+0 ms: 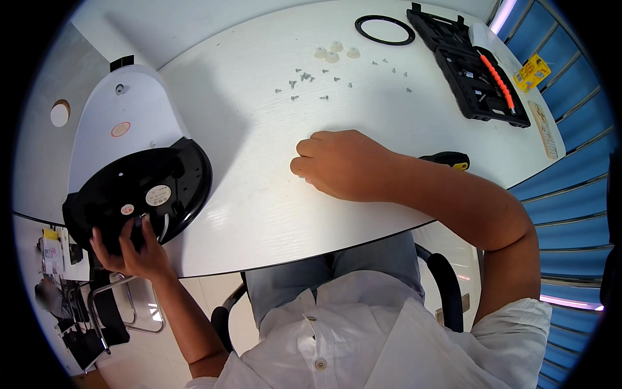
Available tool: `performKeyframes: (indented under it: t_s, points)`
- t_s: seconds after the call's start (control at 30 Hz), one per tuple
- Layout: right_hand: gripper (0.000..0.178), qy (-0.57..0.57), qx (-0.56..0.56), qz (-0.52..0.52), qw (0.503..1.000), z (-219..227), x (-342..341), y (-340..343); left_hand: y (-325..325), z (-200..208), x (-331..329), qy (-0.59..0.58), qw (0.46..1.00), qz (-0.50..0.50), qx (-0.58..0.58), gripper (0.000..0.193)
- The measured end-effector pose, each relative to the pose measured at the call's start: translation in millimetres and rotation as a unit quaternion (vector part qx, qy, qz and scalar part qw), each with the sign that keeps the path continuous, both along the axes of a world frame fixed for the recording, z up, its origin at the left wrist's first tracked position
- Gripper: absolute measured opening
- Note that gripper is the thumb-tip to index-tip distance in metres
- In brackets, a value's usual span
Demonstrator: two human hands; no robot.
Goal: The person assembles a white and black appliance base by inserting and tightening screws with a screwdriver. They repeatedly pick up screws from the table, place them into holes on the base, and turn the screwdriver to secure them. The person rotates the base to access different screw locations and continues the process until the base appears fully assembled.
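At the left, a white appliance shell (pixel 123 104) with a round black base (pixel 110 175) lies on the table. My left hand (pixel 133 256) is at the base's near edge, fingers bent. Two of its fingertips close around a small dark piece that I cannot identify, beside a short white cord (pixel 165 227). Over the middle of the table, my right hand (pixel 346 165) is closed with its back upward. Whatever its fingers hold is hidden. A black and yellow tool handle (pixel 447 159) shows partly from behind my right forearm.
Several small screws (pixel 304 77) are scattered at the far middle, near several translucent rubber feet (pixel 332 57). A black ring (pixel 385 30) lies behind them. Far right are an open black tool case (pixel 473 78) with an orange flexible shaft (pixel 495 78) and a yellow box (pixel 532 72).
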State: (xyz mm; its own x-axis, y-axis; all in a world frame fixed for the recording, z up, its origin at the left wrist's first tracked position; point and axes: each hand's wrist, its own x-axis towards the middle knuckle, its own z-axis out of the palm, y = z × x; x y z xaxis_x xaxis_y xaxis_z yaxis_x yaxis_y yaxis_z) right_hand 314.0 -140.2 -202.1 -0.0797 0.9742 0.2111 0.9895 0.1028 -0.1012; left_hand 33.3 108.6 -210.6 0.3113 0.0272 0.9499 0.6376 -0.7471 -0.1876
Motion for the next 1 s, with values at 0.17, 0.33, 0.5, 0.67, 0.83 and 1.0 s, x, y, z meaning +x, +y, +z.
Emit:
performKeyframes:
  t_s: [0.17, 0.33, 0.5, 0.67, 0.83, 1.0]
  points:
    - [0.013, 0.015, 0.038, -0.032, 0.999, 23.2, 0.3, -16.3, 1.0, 0.2, -0.3, -0.003, 1.0, 0.002, 0.001, 0.022]
    - [0.037, 0.062, -0.035, -0.181, 0.981, 57.2, 18.5, -97.7, -1.6, -3.1, -4.6, 0.0, 1.0, 0.01, -0.007, 0.022]
    - [0.045, 0.082, -0.01, -0.265, 0.961, 34.9, 13.7, -147.0, -3.5, -1.6, 2.7, -0.012, 1.0, -0.009, -0.012, 0.025]
    - [0.043, 0.077, 0.025, -0.281, 0.956, 18.7, 15.1, -147.9, -2.2, 8.5, 7.7, -0.008, 0.999, -0.044, 0.004, 0.023]
    - [0.037, 0.15, 0.063, -0.253, 0.954, 26.7, 9.1, -143.6, -1.5, 46.3, 16.8, 0.032, 0.997, -0.058, -0.024, 0.027]
    - [0.037, 0.259, 0.089, -0.191, 0.943, 51.3, -5.8, -136.2, -6.3, 95.4, 34.7, 0.102, 0.99, -0.085, -0.044, 0.027]
